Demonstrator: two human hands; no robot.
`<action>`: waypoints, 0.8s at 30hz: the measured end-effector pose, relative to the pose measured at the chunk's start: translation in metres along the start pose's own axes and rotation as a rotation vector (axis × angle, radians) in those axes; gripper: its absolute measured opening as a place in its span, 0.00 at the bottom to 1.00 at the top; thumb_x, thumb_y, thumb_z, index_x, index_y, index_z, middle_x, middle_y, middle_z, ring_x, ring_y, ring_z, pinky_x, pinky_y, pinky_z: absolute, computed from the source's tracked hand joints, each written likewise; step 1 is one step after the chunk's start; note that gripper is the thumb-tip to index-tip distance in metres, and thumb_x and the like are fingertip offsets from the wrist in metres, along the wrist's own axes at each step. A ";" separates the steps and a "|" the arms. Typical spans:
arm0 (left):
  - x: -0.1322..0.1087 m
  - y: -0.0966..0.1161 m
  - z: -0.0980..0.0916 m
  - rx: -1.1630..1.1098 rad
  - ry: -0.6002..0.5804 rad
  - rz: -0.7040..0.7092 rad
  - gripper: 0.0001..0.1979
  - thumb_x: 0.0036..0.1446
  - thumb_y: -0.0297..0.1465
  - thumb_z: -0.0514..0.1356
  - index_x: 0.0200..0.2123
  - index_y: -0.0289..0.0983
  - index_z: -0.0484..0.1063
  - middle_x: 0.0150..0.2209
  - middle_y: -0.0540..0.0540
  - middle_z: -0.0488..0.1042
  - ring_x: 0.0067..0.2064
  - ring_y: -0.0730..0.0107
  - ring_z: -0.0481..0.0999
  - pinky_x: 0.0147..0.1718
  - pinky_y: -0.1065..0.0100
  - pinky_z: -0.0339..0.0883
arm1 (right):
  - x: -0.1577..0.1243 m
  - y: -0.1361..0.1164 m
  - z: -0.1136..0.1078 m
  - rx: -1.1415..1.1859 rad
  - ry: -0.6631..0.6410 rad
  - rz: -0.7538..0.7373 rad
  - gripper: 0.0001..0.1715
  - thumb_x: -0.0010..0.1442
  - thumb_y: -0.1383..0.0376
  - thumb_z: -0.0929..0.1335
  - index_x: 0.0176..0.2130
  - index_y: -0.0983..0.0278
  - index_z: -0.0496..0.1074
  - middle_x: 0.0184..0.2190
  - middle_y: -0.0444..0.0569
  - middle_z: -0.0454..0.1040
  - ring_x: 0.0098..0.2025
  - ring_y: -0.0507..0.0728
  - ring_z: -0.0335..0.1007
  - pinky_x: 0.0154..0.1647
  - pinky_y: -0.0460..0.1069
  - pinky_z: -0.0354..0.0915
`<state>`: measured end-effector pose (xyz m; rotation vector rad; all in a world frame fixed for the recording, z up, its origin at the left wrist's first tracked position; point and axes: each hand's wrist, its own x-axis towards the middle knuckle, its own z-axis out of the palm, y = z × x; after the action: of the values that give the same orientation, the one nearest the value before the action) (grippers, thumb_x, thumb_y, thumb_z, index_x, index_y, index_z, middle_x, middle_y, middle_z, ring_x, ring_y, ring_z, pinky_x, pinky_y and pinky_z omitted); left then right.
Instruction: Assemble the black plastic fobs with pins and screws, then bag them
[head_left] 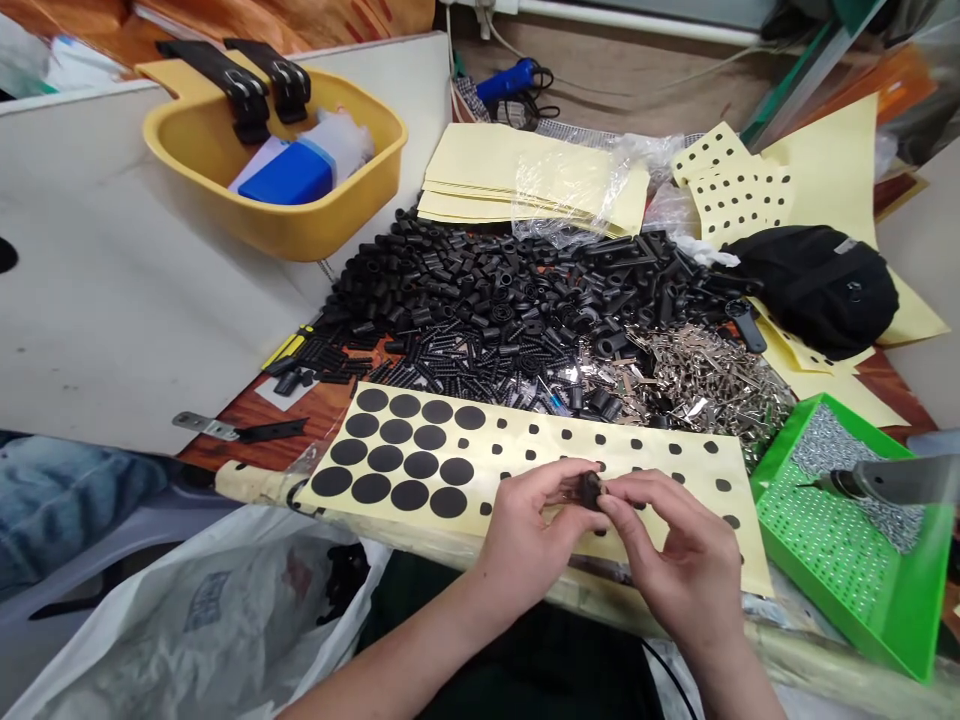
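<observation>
Between both hands, over the right half of a yellow sticker sheet (pixel 487 437), is a small black plastic part (pixel 591 490). My left hand (pixel 529 535) pinches it from the left with thumb and fingers. From the other side, the thumb and fingertips of my right hand (pixel 682 550) press on the part's right end; whether they hold a smaller piece there is too small to tell. The sheet carries large black discs (pixel 386 458) on its left and small black dots around the hands.
Black plastic parts (pixel 480 280) and metal clips (pixel 712 380) lie heaped behind the sheet. At right, an electric screwdriver (pixel 892 482) hangs over a green tray (pixel 832 540) of screws. A yellow basket (pixel 277 215) hangs on the left partition; a white bag (pixel 202 600) is below.
</observation>
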<state>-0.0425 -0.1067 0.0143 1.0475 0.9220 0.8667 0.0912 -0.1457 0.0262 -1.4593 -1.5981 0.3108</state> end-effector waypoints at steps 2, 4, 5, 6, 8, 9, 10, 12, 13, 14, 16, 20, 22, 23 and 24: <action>0.000 -0.001 0.000 0.018 0.022 0.017 0.15 0.44 0.21 0.64 0.38 0.36 0.77 0.32 0.49 0.80 0.35 0.67 0.78 0.37 0.69 0.73 | 0.001 0.002 -0.001 0.036 -0.036 0.028 0.04 0.57 0.70 0.69 0.31 0.62 0.74 0.27 0.48 0.75 0.30 0.55 0.73 0.30 0.48 0.70; 0.000 -0.001 -0.001 0.038 0.027 0.035 0.14 0.45 0.21 0.64 0.38 0.36 0.77 0.32 0.49 0.80 0.35 0.66 0.78 0.38 0.69 0.73 | 0.002 0.003 -0.003 0.054 -0.061 0.035 0.05 0.57 0.71 0.69 0.30 0.62 0.74 0.26 0.48 0.75 0.30 0.54 0.73 0.29 0.47 0.70; 0.001 -0.002 -0.001 0.050 0.027 0.044 0.14 0.45 0.21 0.64 0.38 0.36 0.77 0.32 0.49 0.80 0.35 0.66 0.78 0.38 0.69 0.73 | 0.002 0.004 -0.003 0.060 -0.066 0.034 0.05 0.56 0.71 0.69 0.30 0.63 0.74 0.26 0.48 0.75 0.30 0.54 0.73 0.29 0.47 0.70; 0.001 -0.002 -0.001 0.062 0.027 0.052 0.14 0.45 0.21 0.64 0.38 0.35 0.77 0.32 0.48 0.80 0.35 0.66 0.78 0.38 0.69 0.73 | 0.003 0.004 -0.004 0.061 -0.066 0.031 0.05 0.56 0.71 0.69 0.30 0.63 0.74 0.26 0.48 0.75 0.29 0.54 0.73 0.29 0.47 0.70; 0.001 -0.001 -0.002 0.090 0.021 0.068 0.14 0.45 0.21 0.64 0.38 0.35 0.77 0.32 0.48 0.80 0.35 0.66 0.78 0.38 0.69 0.73 | 0.003 0.003 -0.004 0.057 -0.057 0.027 0.05 0.57 0.70 0.69 0.30 0.63 0.74 0.26 0.48 0.75 0.29 0.55 0.73 0.29 0.48 0.70; 0.001 -0.001 -0.002 0.101 0.016 0.073 0.14 0.45 0.21 0.64 0.38 0.35 0.77 0.32 0.48 0.80 0.35 0.66 0.78 0.39 0.69 0.73 | 0.003 0.003 -0.004 0.051 -0.051 0.023 0.05 0.57 0.70 0.69 0.30 0.63 0.74 0.26 0.48 0.75 0.29 0.55 0.73 0.29 0.48 0.70; 0.001 0.000 -0.001 0.107 0.011 0.078 0.13 0.46 0.22 0.64 0.38 0.35 0.76 0.32 0.48 0.80 0.35 0.66 0.78 0.39 0.69 0.73 | 0.002 0.002 -0.004 0.047 -0.046 0.018 0.05 0.57 0.70 0.69 0.30 0.63 0.74 0.26 0.48 0.75 0.29 0.55 0.73 0.29 0.48 0.70; 0.001 0.001 -0.001 0.097 -0.001 0.075 0.12 0.46 0.22 0.64 0.38 0.34 0.76 0.32 0.48 0.79 0.35 0.66 0.78 0.38 0.69 0.72 | 0.002 0.002 -0.003 0.046 -0.035 0.008 0.05 0.57 0.71 0.69 0.31 0.62 0.74 0.27 0.48 0.75 0.30 0.55 0.73 0.30 0.48 0.70; 0.001 0.002 0.000 0.084 -0.009 0.071 0.12 0.47 0.23 0.63 0.38 0.34 0.75 0.32 0.48 0.79 0.35 0.66 0.78 0.38 0.69 0.72 | 0.001 0.001 -0.003 0.048 -0.027 0.002 0.05 0.57 0.72 0.69 0.31 0.62 0.74 0.27 0.48 0.75 0.30 0.54 0.73 0.30 0.48 0.69; 0.001 0.003 0.000 0.070 -0.015 0.066 0.12 0.47 0.22 0.63 0.38 0.34 0.75 0.32 0.47 0.79 0.35 0.66 0.78 0.38 0.70 0.73 | 0.001 0.001 -0.003 0.049 -0.016 -0.003 0.05 0.56 0.72 0.69 0.32 0.63 0.74 0.27 0.48 0.75 0.30 0.54 0.73 0.30 0.48 0.69; 0.001 0.003 -0.001 0.043 -0.021 0.053 0.12 0.48 0.22 0.62 0.38 0.33 0.75 0.32 0.47 0.78 0.36 0.66 0.77 0.37 0.70 0.73 | 0.000 0.000 -0.005 0.050 0.016 -0.001 0.06 0.56 0.73 0.69 0.32 0.63 0.74 0.27 0.48 0.75 0.30 0.54 0.72 0.30 0.48 0.69; 0.003 0.002 -0.003 -0.030 0.010 0.013 0.12 0.47 0.21 0.62 0.38 0.33 0.75 0.33 0.47 0.78 0.36 0.68 0.78 0.37 0.71 0.73 | 0.000 0.000 -0.010 0.024 0.048 0.004 0.06 0.56 0.74 0.69 0.33 0.63 0.73 0.28 0.48 0.75 0.31 0.54 0.72 0.30 0.48 0.68; 0.003 0.001 -0.003 -0.097 0.009 -0.008 0.14 0.45 0.21 0.63 0.38 0.33 0.76 0.32 0.48 0.79 0.35 0.69 0.78 0.37 0.71 0.73 | 0.001 0.000 -0.011 0.018 0.020 0.008 0.06 0.56 0.73 0.69 0.33 0.63 0.73 0.28 0.49 0.75 0.31 0.54 0.72 0.30 0.48 0.69; 0.004 0.001 -0.002 -0.130 -0.003 -0.018 0.14 0.44 0.20 0.63 0.38 0.34 0.76 0.31 0.49 0.79 0.34 0.69 0.78 0.36 0.71 0.74 | 0.001 0.001 -0.011 0.027 0.000 0.015 0.06 0.56 0.73 0.69 0.33 0.63 0.73 0.28 0.48 0.75 0.31 0.54 0.72 0.30 0.48 0.69; 0.004 0.001 -0.002 -0.162 -0.015 -0.028 0.15 0.43 0.20 0.64 0.38 0.34 0.76 0.31 0.49 0.79 0.33 0.70 0.78 0.36 0.71 0.74 | 0.001 0.001 -0.010 0.041 -0.015 0.027 0.05 0.56 0.73 0.69 0.32 0.63 0.73 0.28 0.48 0.75 0.31 0.55 0.73 0.30 0.48 0.69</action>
<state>-0.0428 -0.1025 0.0142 0.8980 0.8373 0.8936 0.0995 -0.1489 0.0314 -1.4510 -1.5763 0.3695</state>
